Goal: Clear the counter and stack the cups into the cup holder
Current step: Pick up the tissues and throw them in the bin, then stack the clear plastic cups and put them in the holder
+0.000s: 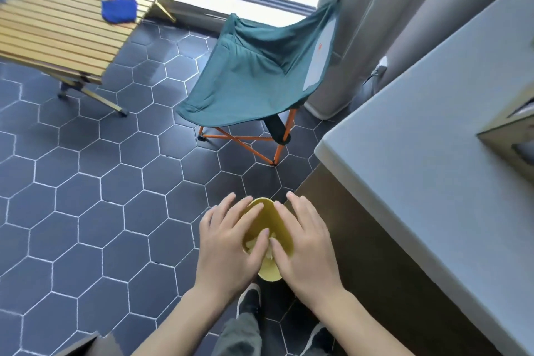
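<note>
Yellow cup clasped between left hand and right hand, off the counter beside its near corner. Cup holder unseen; stacking judged still undone.

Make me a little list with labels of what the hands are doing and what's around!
held thing: yellow cup, something pale inside
left hand: on the cup's left side
right hand: on the cup's right side
where: above the dark hexagon floor, beside the grey counter
chair: green folding one, ahead
table: wooden slats, blue cloth on it
</note>
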